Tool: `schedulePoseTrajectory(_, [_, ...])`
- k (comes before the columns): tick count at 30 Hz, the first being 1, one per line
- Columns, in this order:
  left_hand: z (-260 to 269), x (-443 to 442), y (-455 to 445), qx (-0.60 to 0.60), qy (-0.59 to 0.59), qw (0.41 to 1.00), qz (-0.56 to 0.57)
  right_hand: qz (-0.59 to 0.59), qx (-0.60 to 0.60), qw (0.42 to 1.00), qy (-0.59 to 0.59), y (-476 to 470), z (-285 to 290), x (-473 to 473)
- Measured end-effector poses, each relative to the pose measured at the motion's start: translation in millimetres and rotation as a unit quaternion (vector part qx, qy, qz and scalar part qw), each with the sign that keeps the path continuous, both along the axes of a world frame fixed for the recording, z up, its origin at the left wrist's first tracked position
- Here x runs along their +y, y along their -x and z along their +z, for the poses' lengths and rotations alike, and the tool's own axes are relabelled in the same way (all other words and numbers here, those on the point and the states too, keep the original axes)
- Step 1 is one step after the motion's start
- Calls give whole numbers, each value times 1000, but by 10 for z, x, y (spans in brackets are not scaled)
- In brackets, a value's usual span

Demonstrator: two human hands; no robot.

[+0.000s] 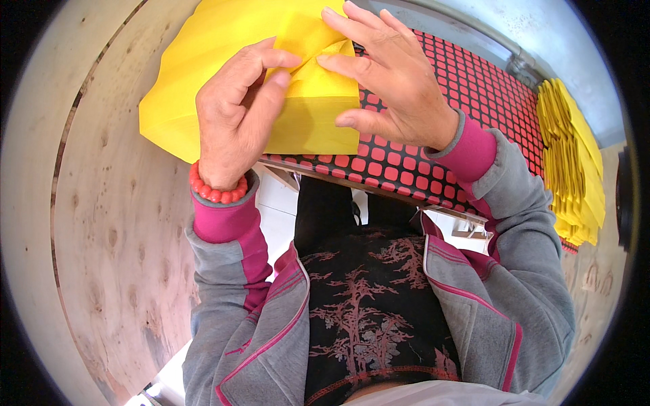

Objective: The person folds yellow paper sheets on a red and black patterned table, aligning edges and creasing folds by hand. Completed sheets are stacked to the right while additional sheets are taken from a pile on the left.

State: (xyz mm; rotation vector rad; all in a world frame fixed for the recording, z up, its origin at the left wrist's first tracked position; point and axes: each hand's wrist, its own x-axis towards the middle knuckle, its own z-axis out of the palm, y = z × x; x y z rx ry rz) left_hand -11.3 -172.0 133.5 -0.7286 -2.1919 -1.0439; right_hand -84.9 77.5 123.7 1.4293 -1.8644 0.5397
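A thick stack of yellow sheets, like paper or thin non-woven cloth, lies before me near the table edge. On top, a folded yellow sheet has a raised, creased flap. My left hand has its thumb and index fingertip close together at the left end of that crease, apparently pinching the sheet. A red bead bracelet circles the left wrist. Over the right side of the stack, my right hand spreads its fingers. Its index fingertip meets the flap's edge, and its thumb is held apart, over the stack's front side.
Under the stack is a table cover with red rounded squares on black. Folded yellow pieces form a pile at the far right. A wooden board surface spans the left. Behind the table runs a metal pipe.
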Motion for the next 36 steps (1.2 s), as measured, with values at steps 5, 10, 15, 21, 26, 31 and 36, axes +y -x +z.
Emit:
schedulePoseTrajectory(5, [33,20,-64,-77,-49,996,-25,-5,-40,999,-10,-24,3,33])
schedulePoseTrajectory(10, [-3,117,-28,-84,-145,986,18,-4,-3,1000,-3,-100,43,180])
schedulePoseTrajectory(15, [-61,164,0,-29,-165,984,69,-7,-44,999,-22,-131,15,149])
schedulePoseTrajectory(21, [-47,60,-6,-10,-112,994,-4,3,-29,999,13,-39,-25,23])
schedulePoseTrajectory(26, [-49,45,-22,-26,-72,997,-8,4,-37,999,13,-30,-22,64])
schedulePoseTrajectory(31, [-65,105,19,-24,-106,994,19,20,3,999,38,-49,-31,116])
schedulePoseTrajectory(36, [-90,148,2,-12,-166,985,51,-5,-35,999,-6,-109,-24,74])
